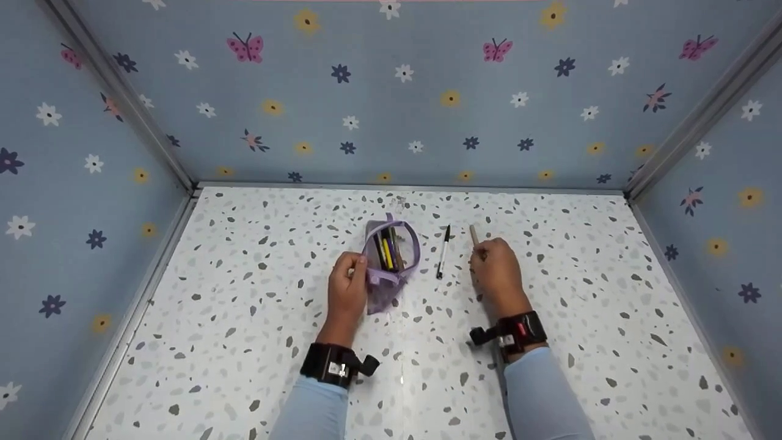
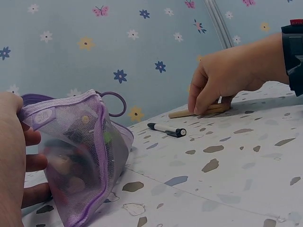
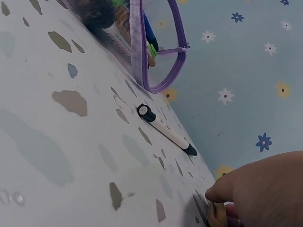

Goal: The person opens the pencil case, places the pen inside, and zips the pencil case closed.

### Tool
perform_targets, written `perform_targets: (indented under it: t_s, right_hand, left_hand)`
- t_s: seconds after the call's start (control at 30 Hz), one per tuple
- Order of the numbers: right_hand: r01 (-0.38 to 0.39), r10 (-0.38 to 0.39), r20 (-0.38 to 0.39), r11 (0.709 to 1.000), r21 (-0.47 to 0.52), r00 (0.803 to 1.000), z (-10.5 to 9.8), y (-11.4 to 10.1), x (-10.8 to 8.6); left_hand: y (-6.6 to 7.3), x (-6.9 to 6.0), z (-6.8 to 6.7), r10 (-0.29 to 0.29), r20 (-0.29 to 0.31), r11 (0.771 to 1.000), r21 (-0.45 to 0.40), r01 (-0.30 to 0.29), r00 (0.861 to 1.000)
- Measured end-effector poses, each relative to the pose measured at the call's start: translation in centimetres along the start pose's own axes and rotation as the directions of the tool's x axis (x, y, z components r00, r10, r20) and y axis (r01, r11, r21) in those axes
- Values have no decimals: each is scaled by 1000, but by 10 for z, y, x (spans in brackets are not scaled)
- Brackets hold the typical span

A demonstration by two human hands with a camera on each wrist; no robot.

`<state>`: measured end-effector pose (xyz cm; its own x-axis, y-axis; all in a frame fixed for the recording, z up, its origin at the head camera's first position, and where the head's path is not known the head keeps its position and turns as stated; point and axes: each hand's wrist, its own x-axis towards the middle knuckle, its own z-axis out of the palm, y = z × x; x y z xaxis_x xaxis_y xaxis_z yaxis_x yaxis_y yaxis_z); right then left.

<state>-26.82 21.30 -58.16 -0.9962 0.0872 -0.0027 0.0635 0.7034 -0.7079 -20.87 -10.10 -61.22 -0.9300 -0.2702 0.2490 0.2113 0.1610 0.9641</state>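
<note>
My left hand (image 1: pixel 348 287) grips the left edge of a purple mesh pencil pouch (image 1: pixel 380 300), thumb on top and fingers behind. The pouch's mouth gapes, and several pens and pencils stand inside, among them a yellow one (image 1: pixel 387 253). To the right of the pouch, my right hand (image 1: pixel 501 275) pinches a slim tan stick (image 1: pixel 473 234) against the table. Part of the stick is covered by the fingers, so its exact kind is unclear. Between the hands lies a white pen (image 2: pixel 165 130) with black ends, touched by neither.
The white speckled tabletop (image 1: pixel 244 342) is walled at the back and both sides by blue panels (image 1: pixel 403 122) with flowers and butterflies. A small clear scrap (image 1: pixel 398 203) lies behind the pouch. Black straps with cameras circle both wrists.
</note>
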Motion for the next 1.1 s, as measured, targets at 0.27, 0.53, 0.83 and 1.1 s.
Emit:
perform_targets:
  t_s: [0.27,0.53,0.83,1.1]
  right_hand:
    - [-102,100,39,994,48,994,-6,0,-2]
    - [-55,58,50,998,-43,997,-8,2,-1]
    - [-74,74,27,997,-13,997,-8,-1,1]
    - [-40,34,55,993,111,998,-4,-18,-1]
  left_hand:
    - [-2,0,-1,5,-2,1000,-5,-5,1000]
    - [-3,-1,-1,-27,22,999,-30,28,999]
    - [-3,1,-2,14,14,1000,-9,-14,1000]
    - [-2,0,-1,-10,9,1000,-12,10,1000]
